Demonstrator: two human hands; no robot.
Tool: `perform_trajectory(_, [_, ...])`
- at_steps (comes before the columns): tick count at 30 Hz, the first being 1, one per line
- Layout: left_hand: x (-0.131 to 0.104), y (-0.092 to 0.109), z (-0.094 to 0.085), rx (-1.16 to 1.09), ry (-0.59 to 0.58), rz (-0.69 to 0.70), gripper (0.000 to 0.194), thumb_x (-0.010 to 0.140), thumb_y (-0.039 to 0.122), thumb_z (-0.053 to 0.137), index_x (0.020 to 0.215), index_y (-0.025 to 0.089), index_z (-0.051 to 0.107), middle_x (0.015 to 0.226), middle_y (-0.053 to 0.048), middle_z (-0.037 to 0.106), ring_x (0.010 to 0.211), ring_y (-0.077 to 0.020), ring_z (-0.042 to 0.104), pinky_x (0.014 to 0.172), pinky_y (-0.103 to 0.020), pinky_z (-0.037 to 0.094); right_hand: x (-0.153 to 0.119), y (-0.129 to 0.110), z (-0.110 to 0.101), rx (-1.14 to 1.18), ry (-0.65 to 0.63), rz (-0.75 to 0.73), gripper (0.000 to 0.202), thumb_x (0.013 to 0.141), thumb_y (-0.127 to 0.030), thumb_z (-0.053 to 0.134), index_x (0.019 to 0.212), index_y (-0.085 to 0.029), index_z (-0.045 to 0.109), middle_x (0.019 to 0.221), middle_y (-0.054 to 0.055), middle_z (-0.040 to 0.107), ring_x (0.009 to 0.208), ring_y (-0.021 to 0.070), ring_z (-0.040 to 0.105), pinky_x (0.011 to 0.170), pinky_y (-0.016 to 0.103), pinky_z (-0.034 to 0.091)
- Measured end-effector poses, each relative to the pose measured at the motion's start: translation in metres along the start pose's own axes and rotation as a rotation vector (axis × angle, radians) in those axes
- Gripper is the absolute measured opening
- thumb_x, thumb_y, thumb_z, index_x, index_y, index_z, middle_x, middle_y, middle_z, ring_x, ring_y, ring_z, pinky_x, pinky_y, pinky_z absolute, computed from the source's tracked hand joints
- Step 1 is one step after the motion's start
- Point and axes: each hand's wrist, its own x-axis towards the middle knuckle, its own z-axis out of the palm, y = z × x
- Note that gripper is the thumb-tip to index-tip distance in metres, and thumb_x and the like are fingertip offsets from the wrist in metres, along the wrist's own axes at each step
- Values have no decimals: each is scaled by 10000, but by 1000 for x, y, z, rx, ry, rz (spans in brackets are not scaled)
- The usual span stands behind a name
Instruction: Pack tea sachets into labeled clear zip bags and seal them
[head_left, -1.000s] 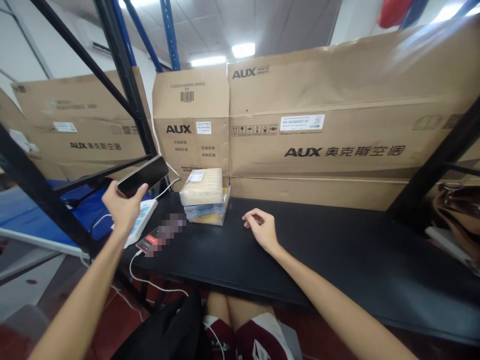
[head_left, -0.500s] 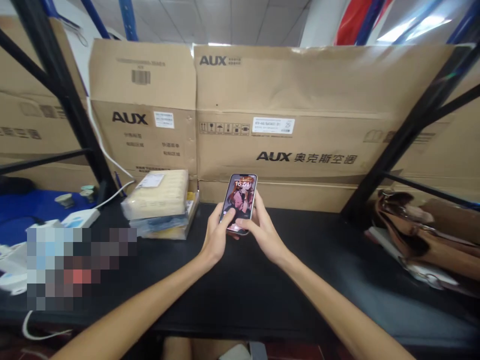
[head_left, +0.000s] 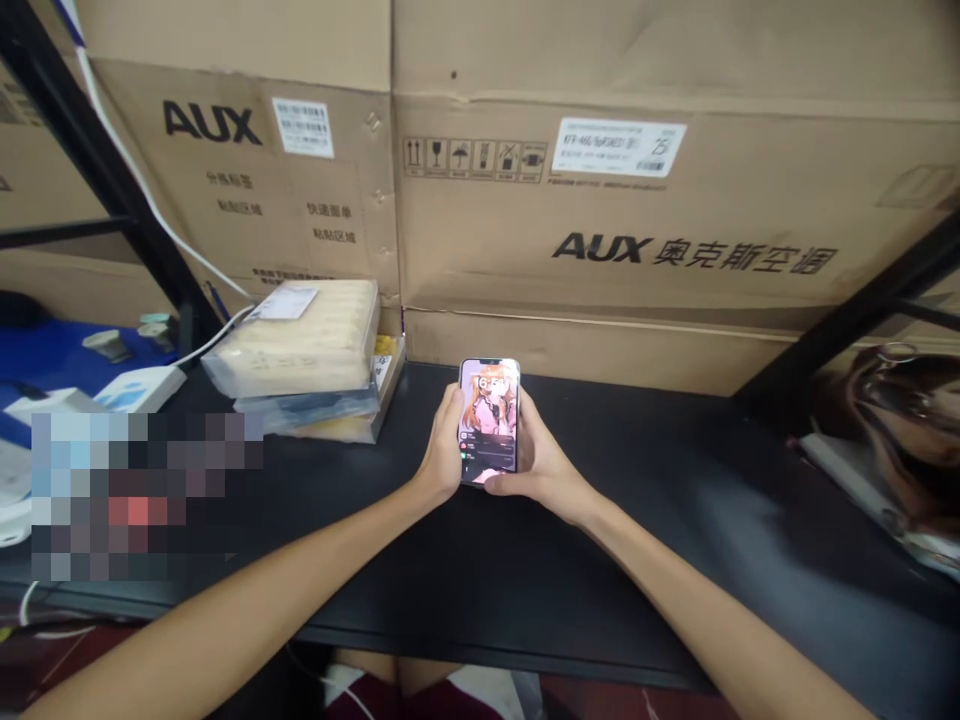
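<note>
A smartphone (head_left: 489, 415) is held upright over the black table, its lit screen facing me with a lock-screen picture, the time and several notifications. My left hand (head_left: 442, 450) grips its left edge, the thumb lying along the side. Around the right edge and lower corner is my right hand (head_left: 547, 465), its thumb at the bottom of the screen. The fingers behind the phone are mostly hidden.
Large cardboard boxes (head_left: 480, 230) stand along the back of the black table (head_left: 465, 590). Left of the phone lies a stack of plastic-wrapped packs (head_left: 300, 340). A white cable (head_left: 154, 190) runs down at the left. A brown bag (head_left: 900, 410) sits at the far right.
My view has tilted down. My left thumb has moved off the screen to the phone's edge; my right thumb is now lower. Several notifications now show on the screen.
</note>
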Motion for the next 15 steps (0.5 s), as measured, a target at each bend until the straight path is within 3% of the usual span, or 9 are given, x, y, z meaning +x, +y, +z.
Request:
perform_trajectory(4, [-6,5,1,-27,7,7,440,995,643,607,1071,219,698,981,-44,731,931,-233,695,895,-364,545,-3,-2,8,-46,-15,84,1527,581,27,894,1722,-459,3,1534,123,559,914,235,751,605,335,681])
perform_trajectory(7, [-12,10,2,-34,5,2,432,995,636,605,1080,221,692,958,-37,716,896,-224,683,854,-349,540,-5,-3,14,-78,13,113,1519,619,8,891,1718,-475,-39,1448,116,614,723,179,725,483,311,660])
perform_trajectory(10, [-14,15,1,-24,-10,-14,432,993,630,609,1105,222,697,944,-37,712,867,-221,682,827,-343,538,-5,-2,18,-43,99,81,1326,691,-84,891,1720,-429,130,1431,110,622,818,216,733,434,280,646])
perform_trajectory(15, [-11,20,0,5,8,3,421,990,624,596,1075,223,694,938,-44,718,841,-226,684,797,-343,537,-5,-2,17,104,156,163,712,842,-204,766,1503,-337,539,1246,62,690,745,180,716,452,276,652])
